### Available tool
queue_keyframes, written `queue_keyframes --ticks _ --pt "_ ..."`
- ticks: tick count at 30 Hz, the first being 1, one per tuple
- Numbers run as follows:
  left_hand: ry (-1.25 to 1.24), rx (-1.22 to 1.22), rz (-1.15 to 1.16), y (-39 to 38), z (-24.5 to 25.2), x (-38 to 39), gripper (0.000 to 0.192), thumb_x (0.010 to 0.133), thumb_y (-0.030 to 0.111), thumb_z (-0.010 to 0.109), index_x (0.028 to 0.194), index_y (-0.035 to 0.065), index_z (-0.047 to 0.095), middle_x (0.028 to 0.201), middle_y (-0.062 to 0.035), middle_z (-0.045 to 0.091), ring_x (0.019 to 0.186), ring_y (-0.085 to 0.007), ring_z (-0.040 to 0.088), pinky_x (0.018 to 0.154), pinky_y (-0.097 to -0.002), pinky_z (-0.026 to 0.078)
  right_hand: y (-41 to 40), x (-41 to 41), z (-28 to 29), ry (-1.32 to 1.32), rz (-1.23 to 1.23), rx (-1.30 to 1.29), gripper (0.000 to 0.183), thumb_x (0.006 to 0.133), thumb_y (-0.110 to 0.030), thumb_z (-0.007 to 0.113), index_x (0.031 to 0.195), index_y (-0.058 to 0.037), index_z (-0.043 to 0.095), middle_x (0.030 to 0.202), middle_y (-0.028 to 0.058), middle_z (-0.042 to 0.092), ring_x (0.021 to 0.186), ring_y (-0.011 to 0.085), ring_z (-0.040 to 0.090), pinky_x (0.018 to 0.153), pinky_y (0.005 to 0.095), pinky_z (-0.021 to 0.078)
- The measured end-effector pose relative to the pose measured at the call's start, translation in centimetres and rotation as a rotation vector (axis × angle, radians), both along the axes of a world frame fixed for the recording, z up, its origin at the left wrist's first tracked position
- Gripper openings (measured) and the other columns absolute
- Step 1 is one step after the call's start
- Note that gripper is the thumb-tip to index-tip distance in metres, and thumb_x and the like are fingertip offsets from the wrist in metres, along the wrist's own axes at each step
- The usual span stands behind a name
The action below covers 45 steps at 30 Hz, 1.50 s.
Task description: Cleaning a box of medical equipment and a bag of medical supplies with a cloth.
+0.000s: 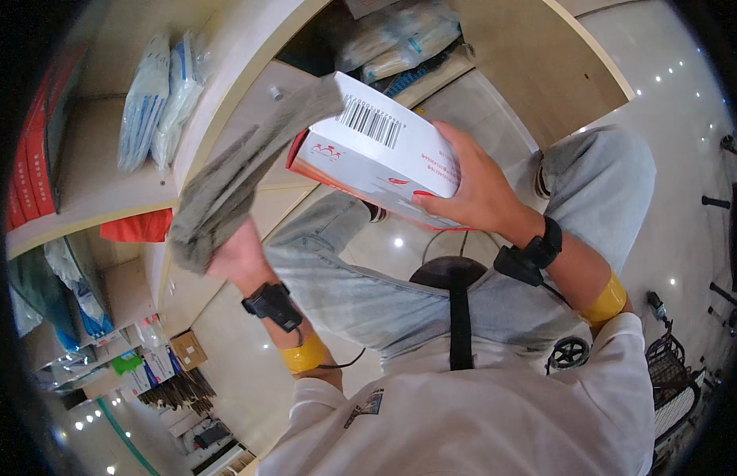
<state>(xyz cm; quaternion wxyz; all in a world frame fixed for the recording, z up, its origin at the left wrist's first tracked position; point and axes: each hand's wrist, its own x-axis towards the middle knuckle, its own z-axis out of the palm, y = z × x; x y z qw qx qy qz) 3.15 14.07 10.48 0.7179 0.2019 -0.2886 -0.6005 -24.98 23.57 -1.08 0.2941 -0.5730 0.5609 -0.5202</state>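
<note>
My right hand (481, 184) grips one end of a white cardboard box (368, 154) with red and orange print and a barcode, held tilted above my knees. A grey-brown cloth (237, 166) hangs over my left hand (240, 250), which holds it from below; its fingers are mostly hidden by the fabric. The far end of the cloth lies against the upper left corner of the box. Each wrist bears a black strapped device, and a yellow band circles each forearm.
Wooden shelving (195, 137) curves along the left and front, with plastic-wrapped packs (160, 101), red boxes (35, 160) and a red cloth (136, 226). More wrapped packs (404, 41) lie in the cabinet ahead. A small cardboard box (188, 350) is at lower left, a wheeled frame with basket (666, 357) at right.
</note>
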Motion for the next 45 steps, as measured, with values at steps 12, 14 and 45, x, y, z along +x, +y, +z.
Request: queue_keyframes --ticks 12,14,45 --pt "-0.758 -0.143 0.249 4.4 -0.2 1.4 0.061 0.084 0.036 0.054 0.130 0.0005 0.034 0.137 -0.0146 0.033 0.126 -0.0284 0.030 0.105 -0.0427 0.024 -1.5 -0.2 -0.7 -0.664 0.019 0.491 0.080 0.072 -0.035 0.071 0.124 0.0086 0.030 0.108 0.0196 0.053 0.090 0.0205 0.058 0.078 0.0299 0.0478" --pt "-0.595 -0.020 0.215 5.1 -3.5 -0.6 0.060 0.085 0.039 0.052 0.130 0.0026 0.035 0.137 -0.0131 0.033 0.126 -0.0283 0.031 0.105 -0.0434 0.024 -1.5 -0.9 -0.9 -0.855 0.016 0.511 0.080 0.072 -0.035 0.071 0.124 0.0092 0.029 0.107 0.0196 0.052 0.090 0.0199 0.058 0.077 0.0294 0.0479" --pt "-0.252 0.664 -0.178 10.8 -13.6 -11.1 0.057 0.086 0.055 0.040 0.123 0.0121 0.042 0.124 -0.0092 0.046 0.113 -0.0252 0.045 0.095 -0.0431 0.037 -0.7 0.8 -0.6 -0.825 -0.071 0.202 0.078 0.075 -0.025 0.071 0.123 0.0061 0.019 0.114 0.0195 0.044 0.105 0.0213 0.048 0.088 0.0330 0.0438"
